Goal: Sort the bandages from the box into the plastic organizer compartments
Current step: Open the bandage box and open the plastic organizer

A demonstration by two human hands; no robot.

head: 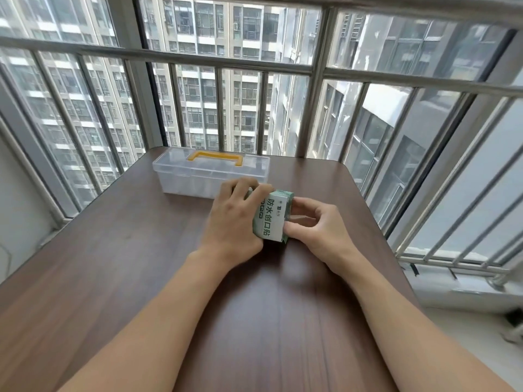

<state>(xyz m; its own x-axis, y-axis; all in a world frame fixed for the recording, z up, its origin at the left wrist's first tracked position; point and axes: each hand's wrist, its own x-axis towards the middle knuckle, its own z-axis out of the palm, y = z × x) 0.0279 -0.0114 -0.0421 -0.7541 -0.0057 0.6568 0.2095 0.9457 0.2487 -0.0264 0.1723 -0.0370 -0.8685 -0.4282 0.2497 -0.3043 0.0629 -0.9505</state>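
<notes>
Both hands gripped the small green-and-white cardboard bandage box (271,216) mid-table.
The left hand (236,219) hid its left side; the right hand (317,224) pinched its end flap. The lidded clear plastic organizer with yellow handle (210,172) sat just behind; the dark wooden table (113,264) lay bare nearer.

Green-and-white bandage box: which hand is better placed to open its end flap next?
Probably the right hand. Its fingertips already sit at the end flap of the green-and-white cardboard bandage box, while the left hand wraps the box's body, steadying it on the brown wooden table.
</notes>
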